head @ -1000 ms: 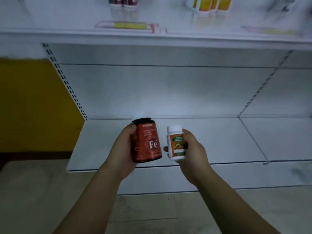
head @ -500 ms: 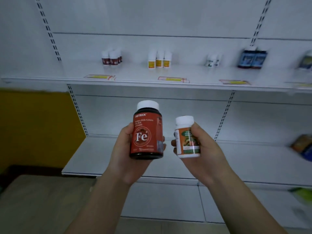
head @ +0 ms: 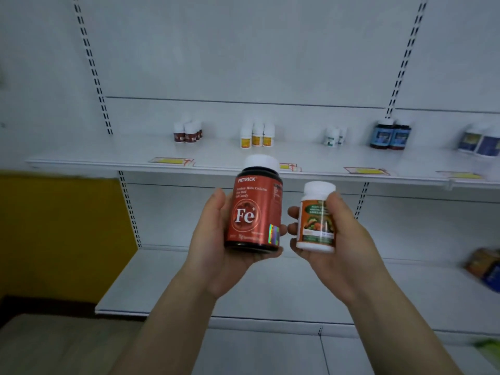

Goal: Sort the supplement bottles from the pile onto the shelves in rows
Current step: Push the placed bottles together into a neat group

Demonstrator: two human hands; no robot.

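Obs: the shelf (head: 216,155) is carrying four short rows (head: 257,136) at its back, well apart. In front of its edge, the left hand (head: 216,239) is wrapping thumb and fingers round the red bottle (head: 254,212), upright. Just beside it, the right hand (head: 341,244) is gripping the white bottle (head: 316,217), upright. Row labels are blurring; matches cannot be told. Judgement: placing one bottle at a time is looking safest, base flat, label forward, without nudging neighbours.

shelf bottles (head: 257,136): labels too small to read | price tags (head: 171,161): unreadable | small white bottle (head: 313,228): print blurred | right-edge packs (head: 484,266): blurred, cut off | left hand (head: 213,239): fingers mostly hidden behind red bottle (head: 254,212)
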